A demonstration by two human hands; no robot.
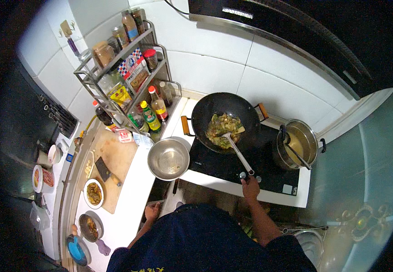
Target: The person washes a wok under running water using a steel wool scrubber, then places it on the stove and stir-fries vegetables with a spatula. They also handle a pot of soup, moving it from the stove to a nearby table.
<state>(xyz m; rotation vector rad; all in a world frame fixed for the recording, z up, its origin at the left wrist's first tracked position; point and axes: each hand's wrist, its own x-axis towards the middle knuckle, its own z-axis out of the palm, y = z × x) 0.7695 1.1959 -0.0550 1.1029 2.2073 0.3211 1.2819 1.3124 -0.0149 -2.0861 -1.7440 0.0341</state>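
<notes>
My right hand [250, 189] is at the front edge of the black cooktop [216, 167], its fingers at the control knobs [242, 175]. Just above the fingers ends the pale handle of a spatula [240, 154]; whether they grip a knob or touch the handle is unclear. The spatula's head rests in chopped, cooked food [224, 126] inside a black wok [203, 108] with wooden side handles. Low beside the counter edge is my left hand [152, 211], fingers curled, with nothing visible in it. A shiny, nearly empty metal pan [168, 159] sits left of the wok.
Right of the wok, a steel pot [313, 136] holds yellowish liquid and a ladle [296, 154]. A cleaver [103, 170] lies on a wooden board [114, 153], near a bowl of food [94, 193]. A metal rack [164, 57] of bottles stands in the corner. Above hangs a range hood [284, 34].
</notes>
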